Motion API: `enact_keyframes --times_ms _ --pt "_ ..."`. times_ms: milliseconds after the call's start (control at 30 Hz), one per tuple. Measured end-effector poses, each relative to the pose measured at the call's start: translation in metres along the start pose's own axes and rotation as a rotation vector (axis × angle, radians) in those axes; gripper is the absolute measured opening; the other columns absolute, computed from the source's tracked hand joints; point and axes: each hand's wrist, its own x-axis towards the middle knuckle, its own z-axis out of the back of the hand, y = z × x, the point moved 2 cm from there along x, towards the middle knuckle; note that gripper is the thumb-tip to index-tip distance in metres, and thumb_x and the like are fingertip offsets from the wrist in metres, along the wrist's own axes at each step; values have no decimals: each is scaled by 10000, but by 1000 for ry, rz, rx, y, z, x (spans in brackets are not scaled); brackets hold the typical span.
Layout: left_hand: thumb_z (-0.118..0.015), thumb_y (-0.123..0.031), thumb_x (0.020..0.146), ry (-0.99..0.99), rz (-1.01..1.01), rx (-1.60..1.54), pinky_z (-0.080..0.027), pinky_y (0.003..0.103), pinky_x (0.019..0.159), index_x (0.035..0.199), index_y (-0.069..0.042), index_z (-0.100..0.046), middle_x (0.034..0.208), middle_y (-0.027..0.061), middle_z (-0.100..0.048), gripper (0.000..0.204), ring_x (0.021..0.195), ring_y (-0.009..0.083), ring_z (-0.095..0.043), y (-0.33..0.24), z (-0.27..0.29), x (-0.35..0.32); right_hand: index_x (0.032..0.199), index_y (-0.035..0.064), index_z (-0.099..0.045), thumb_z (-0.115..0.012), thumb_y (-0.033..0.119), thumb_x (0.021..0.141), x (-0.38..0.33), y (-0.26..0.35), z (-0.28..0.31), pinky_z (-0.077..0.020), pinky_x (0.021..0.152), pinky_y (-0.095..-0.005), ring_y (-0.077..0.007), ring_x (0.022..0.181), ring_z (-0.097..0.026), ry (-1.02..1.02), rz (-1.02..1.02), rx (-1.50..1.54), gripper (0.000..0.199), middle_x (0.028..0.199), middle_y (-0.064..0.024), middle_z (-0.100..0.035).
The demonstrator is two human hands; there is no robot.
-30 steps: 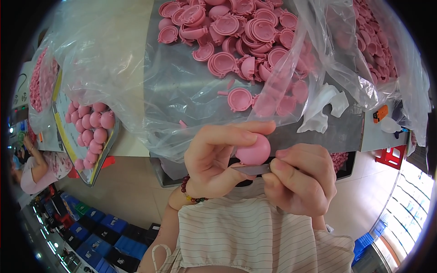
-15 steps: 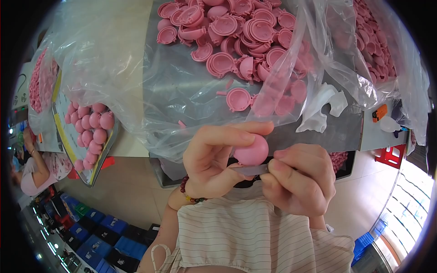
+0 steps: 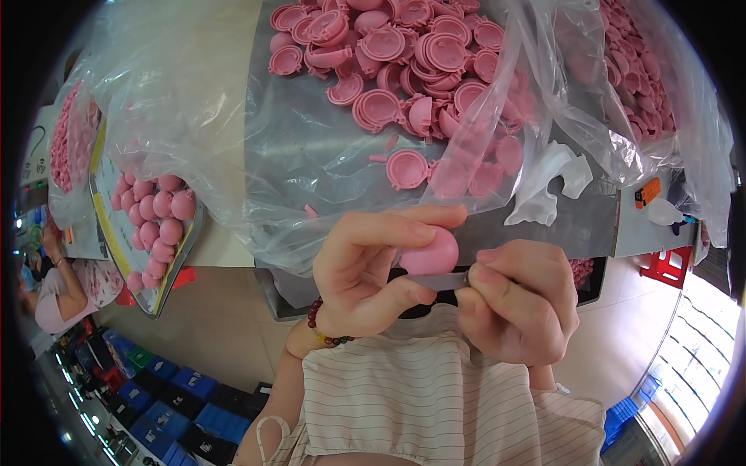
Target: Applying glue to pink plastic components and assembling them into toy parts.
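Observation:
Between the thumb and fingers of my left hand (image 3: 361, 268) sits a pink plastic ball (image 3: 432, 252), gripped from its left side. My right hand (image 3: 522, 301) pinches a thin grey blade (image 3: 444, 281), whose flat length lies against the underside of the ball, close to my left thumb. The blade's right end is hidden in my right fingers. Beyond my hands, a heap of open pink ball shells (image 3: 404, 62) lies on clear plastic sheeting. One open shell (image 3: 407, 169) rests apart at the heap's near edge.
At left, closed pink balls (image 3: 159, 217) fill part of a yellow-edged tray (image 3: 172, 286). Another bag of pink pieces (image 3: 639, 78) is at far right. A torn white scrap (image 3: 550, 185) and an orange object (image 3: 648, 193) lie at right. A co-worker's arm (image 3: 68, 276) shows at far left.
My right hand has shifted slightly to the right with the blade, which slid along the ball's underside. The ball and my left hand have barely moved.

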Motion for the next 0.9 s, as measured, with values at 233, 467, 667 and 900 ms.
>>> enact_keyframes --times_ms 233,467,667,900 --pt "-646 -5 700 -3 -24 44 -373 369 890 1016 66 -433 1075 293 -482 388 1063 338 -469 0 0 0 754 -3 -554 -645 120 703 1 2 -1 -449 442 -265 -200 545 -537 71 10 -10 162 712 -120 -555" --pt "-709 -143 674 -18 -41 243 -492 326 719 980 -36 -412 1025 300 -508 439 799 264 -595 1 2 0 757 -4 -553 -647 123 704 1 2 0 -441 437 -261 -201 544 -538 96 15 -2 166 717 -122 -553" --pt "-668 0 674 -21 -41 55 -374 371 883 1011 47 -459 1072 276 -493 399 1048 334 -483 0 0 1 756 -9 -552 -644 120 705 1 1 -1 -437 432 -259 -202 542 -536 79 -2 -13 166 706 -122 -548" --pt "-661 -2 682 -14 -52 41 -376 371 883 1017 49 -454 1070 280 -492 397 1050 335 -481 1 3 -1 743 -17 -548 -652 129 700 1 1 -2 -431 424 -256 -200 532 -530 52 -6 10 184 692 -126 -548"
